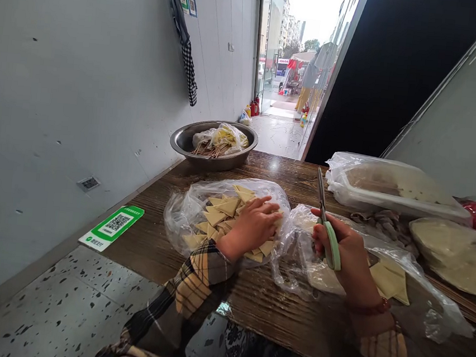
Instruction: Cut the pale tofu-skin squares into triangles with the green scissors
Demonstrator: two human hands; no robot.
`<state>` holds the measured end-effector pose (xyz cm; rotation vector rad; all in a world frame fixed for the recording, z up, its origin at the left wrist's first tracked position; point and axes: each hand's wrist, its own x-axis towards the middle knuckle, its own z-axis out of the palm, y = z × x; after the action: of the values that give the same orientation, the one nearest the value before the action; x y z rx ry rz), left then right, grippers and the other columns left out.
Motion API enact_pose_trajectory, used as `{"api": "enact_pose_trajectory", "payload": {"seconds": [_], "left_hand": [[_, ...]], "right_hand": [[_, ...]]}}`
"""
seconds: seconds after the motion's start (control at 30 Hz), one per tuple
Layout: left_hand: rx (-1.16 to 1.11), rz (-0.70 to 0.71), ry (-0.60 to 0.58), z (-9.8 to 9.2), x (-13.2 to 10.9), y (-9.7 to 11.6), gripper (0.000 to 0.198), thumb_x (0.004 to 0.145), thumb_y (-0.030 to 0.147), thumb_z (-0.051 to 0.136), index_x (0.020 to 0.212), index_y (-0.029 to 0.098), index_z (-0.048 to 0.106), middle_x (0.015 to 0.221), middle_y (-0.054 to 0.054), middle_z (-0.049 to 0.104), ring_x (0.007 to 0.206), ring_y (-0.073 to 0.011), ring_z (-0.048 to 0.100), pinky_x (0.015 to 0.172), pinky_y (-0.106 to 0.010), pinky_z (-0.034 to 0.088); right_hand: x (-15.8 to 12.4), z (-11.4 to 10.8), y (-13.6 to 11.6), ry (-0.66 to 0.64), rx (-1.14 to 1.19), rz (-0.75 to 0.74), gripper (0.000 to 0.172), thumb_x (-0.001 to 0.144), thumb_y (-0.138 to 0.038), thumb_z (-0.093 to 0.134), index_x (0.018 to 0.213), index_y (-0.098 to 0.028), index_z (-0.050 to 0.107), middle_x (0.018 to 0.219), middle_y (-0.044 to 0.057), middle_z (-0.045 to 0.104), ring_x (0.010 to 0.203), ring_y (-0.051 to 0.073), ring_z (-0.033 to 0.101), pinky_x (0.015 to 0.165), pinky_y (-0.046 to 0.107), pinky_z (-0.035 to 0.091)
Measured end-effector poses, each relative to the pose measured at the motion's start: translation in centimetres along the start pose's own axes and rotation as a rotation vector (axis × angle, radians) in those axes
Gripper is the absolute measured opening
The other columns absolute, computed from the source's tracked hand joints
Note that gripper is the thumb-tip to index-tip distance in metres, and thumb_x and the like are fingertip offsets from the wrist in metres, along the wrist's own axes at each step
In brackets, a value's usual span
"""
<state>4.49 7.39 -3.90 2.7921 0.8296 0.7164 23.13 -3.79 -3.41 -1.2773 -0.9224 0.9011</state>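
My left hand [257,225] lies palm down, fingers spread, on a pile of pale yellow cut triangles [222,210] that look like tofu sheet. The pile rests in an opened clear plastic bag [178,217]. In my right hand [347,248] is a pair of scissors [332,248] with light green handles, its blades pointing up and away from me and looking closed. Beneath that hand, another clear plastic bag [298,251] holds larger pale sheets [388,280]. Whatever lies under my left palm is hidden.
On the dark wooden table [250,309] stands a metal basin [178,139] with bagged skewers. At right are a bagged white tray [404,204], a bag of pale food [453,252] and a grey cloth [385,226]. A green QR card [131,211] lies by the left wall.
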Motion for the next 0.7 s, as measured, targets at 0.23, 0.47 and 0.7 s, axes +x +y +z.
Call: {"api": "enact_pose_trajectory", "payload": {"seconds": [0.23, 0.47, 0.7], "left_hand": [[0.203, -0.145, 0.141, -0.5, -0.3, -1.1, 0.023, 0.092, 0.030, 0.048, 0.087, 0.021, 0.069, 0.111, -0.008, 0.068, 0.113, -0.0265, 0.054, 0.106, -0.048, 0.032], [0.124, -0.199, 0.293, -0.8, -0.4, -1.0, 0.019, 0.090, 0.030, 0.054, 0.096, 0.020, 0.069, 0.122, -0.009, 0.066, 0.124, -0.0283, 0.050, 0.110, -0.050, 0.029], [-0.263, -0.039, 0.000, -1.8, 2.2, 6.3, 0.021, 0.091, 0.030, 0.051, 0.095, 0.018, 0.068, 0.095, -0.006, 0.070, 0.088, -0.0186, 0.064, 0.084, -0.032, 0.048]], "right_hand": [[0.4, -0.4, 0.2, 0.033, 0.034, -0.039, 0.052, 0.074, -0.046, 0.077, 0.118, -0.020, 0.067, 0.064, -0.005, 0.056, 0.048, 0.007, 0.048, 0.040, 0.020, 0.044], [0.9, -1.0, -1.2, 0.134, 0.164, -0.075, 0.058, 0.067, -0.051, 0.079, 0.113, -0.017, 0.067, 0.061, -0.006, 0.058, 0.044, 0.007, 0.048, 0.037, 0.019, 0.041], [1.7, -2.9, -2.1, 0.278, 0.274, -0.238, 0.054, 0.071, -0.052, 0.075, 0.113, -0.019, 0.067, 0.063, -0.006, 0.055, 0.047, 0.007, 0.048, 0.041, 0.020, 0.042]]}}
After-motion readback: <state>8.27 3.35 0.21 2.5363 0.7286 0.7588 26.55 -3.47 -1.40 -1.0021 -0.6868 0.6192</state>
